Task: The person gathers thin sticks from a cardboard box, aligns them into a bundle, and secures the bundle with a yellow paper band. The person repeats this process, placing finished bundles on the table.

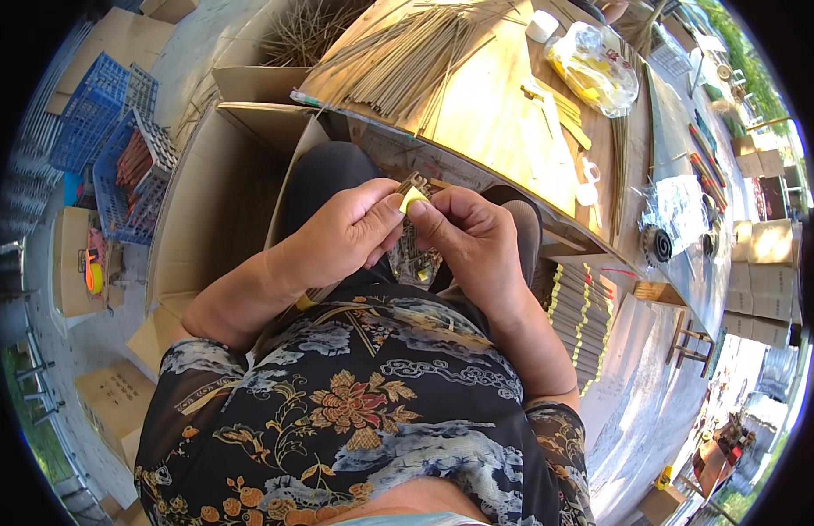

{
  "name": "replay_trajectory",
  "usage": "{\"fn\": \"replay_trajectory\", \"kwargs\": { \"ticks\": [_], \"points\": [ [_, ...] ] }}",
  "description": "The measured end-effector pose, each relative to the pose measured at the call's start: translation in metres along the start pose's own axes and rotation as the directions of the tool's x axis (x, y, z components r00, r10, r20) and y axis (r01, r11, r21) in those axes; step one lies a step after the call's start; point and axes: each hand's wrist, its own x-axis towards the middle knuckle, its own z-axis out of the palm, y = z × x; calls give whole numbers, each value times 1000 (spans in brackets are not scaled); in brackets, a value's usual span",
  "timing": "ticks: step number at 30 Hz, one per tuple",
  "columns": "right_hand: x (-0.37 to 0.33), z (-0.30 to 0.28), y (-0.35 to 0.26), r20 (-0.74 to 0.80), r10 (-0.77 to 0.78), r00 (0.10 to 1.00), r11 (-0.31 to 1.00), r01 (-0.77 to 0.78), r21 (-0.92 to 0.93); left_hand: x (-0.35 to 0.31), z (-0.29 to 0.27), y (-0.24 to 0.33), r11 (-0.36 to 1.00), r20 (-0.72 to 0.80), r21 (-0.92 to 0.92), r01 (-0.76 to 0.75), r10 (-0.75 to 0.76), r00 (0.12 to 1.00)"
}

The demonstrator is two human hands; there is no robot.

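Note:
In front of my lap, my left hand [350, 230] is closed around a bundle of thin brown sticks [415, 182], whose ends stick out past the fingers. The bundle seems to run back under my left forearm, where a yellow band [305, 302] shows. A small yellow strip [413, 200] lies at the bundle's end, between both thumbs. My right hand [473, 235] pinches that strip with thumb and forefinger, touching the bundle. Most of the bundle is hidden by my hands and arm.
A wooden table [490, 131] ahead carries loose thin sticks [415, 61], yellow strips [560, 114], a plastic bag [593, 70] and scissors with white handles [587, 181]. An open cardboard box [216, 193] stands left, near blue crates [100, 114]. Banded bundles [580, 316] lie at right.

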Motion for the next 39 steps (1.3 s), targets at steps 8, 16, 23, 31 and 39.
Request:
{"fn": "replay_trajectory", "kwargs": {
  "ticks": [8, 16, 23, 31, 39],
  "points": [
    [-2, 0, -9, -10, 39, 999, 995, -40, -95, -3, 3, 2, 1000, 2, 10, 7, -7, 1000],
    [-3, -2, -8, -4, 0, 1000, 985, -1, -173, -6, 6, -3, 985, 9, -162, -60, 62, 998],
    [-4, -5, -12, 33, 5, 999, 992, -1, -124, -4, 10, -4, 996, -17, -33, -81, 81, 997],
    [-4, -8, -2, 58, -62, 996, 998, 62, -6, -7, 15, 5, 985, -31, -167, -41, 36, 999],
    [6, -9, 15, 29, -169, 985, 961, 159, 224, -7, 17, 6, 993, -72, -103, -55, 48, 996]
  ]
}}
